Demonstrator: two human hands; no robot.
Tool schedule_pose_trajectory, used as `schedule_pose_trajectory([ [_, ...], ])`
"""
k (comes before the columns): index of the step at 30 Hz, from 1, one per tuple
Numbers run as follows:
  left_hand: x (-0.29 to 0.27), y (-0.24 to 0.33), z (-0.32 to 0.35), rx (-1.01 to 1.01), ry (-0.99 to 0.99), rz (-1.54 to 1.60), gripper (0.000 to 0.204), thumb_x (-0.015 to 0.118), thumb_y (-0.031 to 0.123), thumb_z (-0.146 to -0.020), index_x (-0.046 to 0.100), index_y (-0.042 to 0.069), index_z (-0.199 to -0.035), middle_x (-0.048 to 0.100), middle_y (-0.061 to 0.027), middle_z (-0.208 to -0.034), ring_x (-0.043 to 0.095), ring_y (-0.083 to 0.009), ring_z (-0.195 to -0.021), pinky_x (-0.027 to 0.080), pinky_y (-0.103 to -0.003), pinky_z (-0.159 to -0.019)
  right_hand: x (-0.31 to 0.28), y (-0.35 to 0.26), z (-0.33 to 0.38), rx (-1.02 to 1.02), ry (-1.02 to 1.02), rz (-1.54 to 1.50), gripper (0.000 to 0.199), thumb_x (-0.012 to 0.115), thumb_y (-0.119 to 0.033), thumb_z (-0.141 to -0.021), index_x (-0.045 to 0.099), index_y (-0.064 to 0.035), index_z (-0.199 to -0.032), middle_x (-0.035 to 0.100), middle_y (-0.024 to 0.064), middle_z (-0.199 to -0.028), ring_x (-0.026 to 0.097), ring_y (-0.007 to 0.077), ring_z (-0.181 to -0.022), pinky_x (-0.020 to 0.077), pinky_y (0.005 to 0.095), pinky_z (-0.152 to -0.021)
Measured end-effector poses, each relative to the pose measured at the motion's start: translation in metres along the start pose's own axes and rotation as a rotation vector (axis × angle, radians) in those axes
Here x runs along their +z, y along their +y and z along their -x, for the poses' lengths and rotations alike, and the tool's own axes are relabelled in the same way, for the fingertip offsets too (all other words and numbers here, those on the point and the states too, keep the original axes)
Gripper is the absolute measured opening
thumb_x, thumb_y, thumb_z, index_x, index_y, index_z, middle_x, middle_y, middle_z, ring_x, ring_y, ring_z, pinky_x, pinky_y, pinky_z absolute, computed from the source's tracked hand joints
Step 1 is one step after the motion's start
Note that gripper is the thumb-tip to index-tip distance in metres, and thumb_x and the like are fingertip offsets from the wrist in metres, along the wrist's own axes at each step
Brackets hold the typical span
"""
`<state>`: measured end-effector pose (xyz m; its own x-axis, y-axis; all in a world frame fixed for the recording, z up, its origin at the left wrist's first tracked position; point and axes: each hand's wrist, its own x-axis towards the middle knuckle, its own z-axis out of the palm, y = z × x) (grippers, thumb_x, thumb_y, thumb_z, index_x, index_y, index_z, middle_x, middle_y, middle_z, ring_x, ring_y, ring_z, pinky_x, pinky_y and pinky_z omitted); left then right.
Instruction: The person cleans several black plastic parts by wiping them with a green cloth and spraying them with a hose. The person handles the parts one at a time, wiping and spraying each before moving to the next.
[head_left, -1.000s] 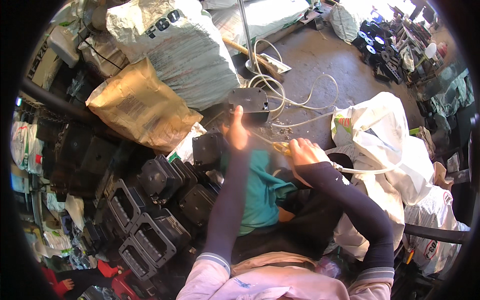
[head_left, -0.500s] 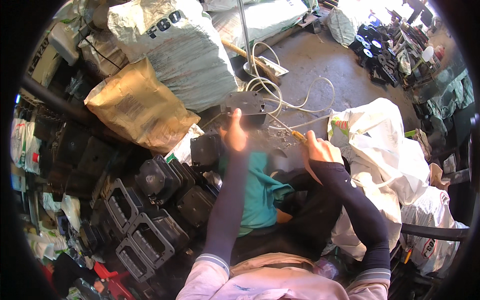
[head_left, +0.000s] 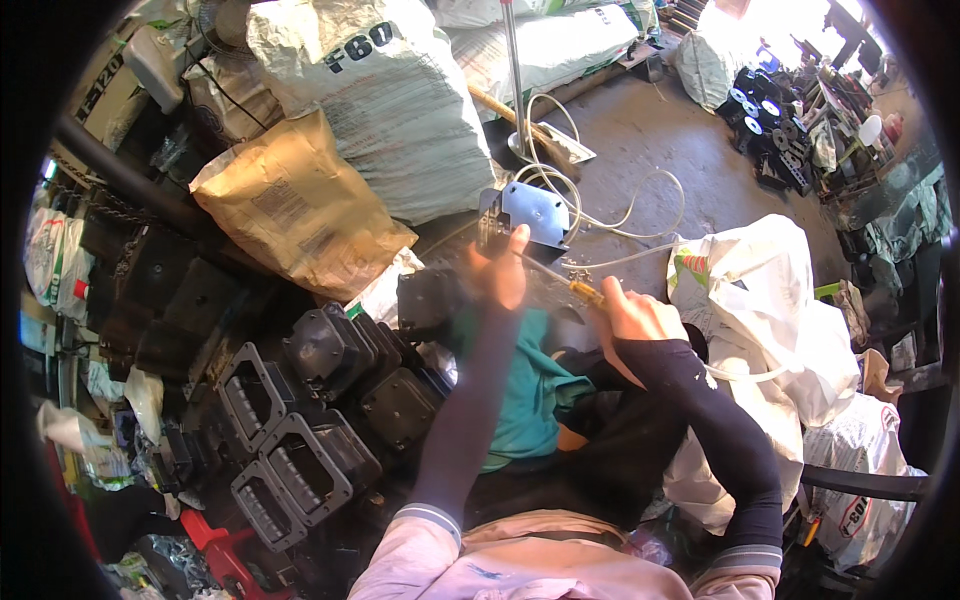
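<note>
My left hand [head_left: 503,268] grips a black box-like housing [head_left: 538,210] with rounded corners, whose broad face catches bright light. Closed in my right hand [head_left: 643,312] is a yellow-handled tool [head_left: 586,292] with a thin straight shaft, like a screwdriver. The shaft reaches left toward the near edge of the housing by my left thumb; whether its tip touches cannot be made out. Green cloth [head_left: 520,400] lies over my leg below. Left of my forearm, several similar black housings [head_left: 330,350] and open black frames [head_left: 310,465] are piled.
An open brown paper bag [head_left: 300,210] and a big white sack [head_left: 375,110] stand at the far left. White sacks [head_left: 750,290] crowd the right. A pale hose [head_left: 640,233] loops over the floor near a broom [head_left: 495,103]. Black parts [head_left: 765,130] lie far right.
The housing has tilted, so its broad face now shines blue-white. The right hand and tool have shifted slightly, bringing the shaft close to the housing's near edge. The whole view has shifted a little.
</note>
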<state>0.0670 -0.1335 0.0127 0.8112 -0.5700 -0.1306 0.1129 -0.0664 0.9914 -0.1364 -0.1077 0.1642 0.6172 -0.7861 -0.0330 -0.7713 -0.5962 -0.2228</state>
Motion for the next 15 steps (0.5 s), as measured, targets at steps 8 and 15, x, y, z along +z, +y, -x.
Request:
schedule_pose_trajectory([
  [8, 0.007, -0.008, 0.003, 0.152, 0.008, 0.059, 0.067, 0.087, 0.016, -0.072, 0.052, 0.0, -0.127, 0.06, -0.0101, -0.115, 0.057, -0.0191, -0.104, 0.046, -0.034, -0.094, -0.002, -0.009, -0.017, -0.028, 0.189, 0.056, 0.018, 0.056, -0.015, -0.089, 0.049, -0.0046, -0.102, 0.065, 0.018, -0.073, 0.067, 0.0376, -0.069, 0.0534, 0.0488, -0.061],
  [15, 0.007, -0.004, 0.009, 0.314, -0.018, 0.111, 0.066, 0.088, 0.026, -0.071, 0.056, -0.002, -0.121, 0.064, -0.0105, -0.101, 0.061, -0.0222, -0.094, 0.05, -0.038, -0.088, -0.008, -0.001, -0.029, 0.074, 0.087, -0.046, 0.028, 0.055, -0.029, -0.096, 0.048, -0.004, -0.106, 0.067, 0.0233, -0.077, 0.067, 0.0426, -0.076, 0.0516, 0.052, -0.066],
])
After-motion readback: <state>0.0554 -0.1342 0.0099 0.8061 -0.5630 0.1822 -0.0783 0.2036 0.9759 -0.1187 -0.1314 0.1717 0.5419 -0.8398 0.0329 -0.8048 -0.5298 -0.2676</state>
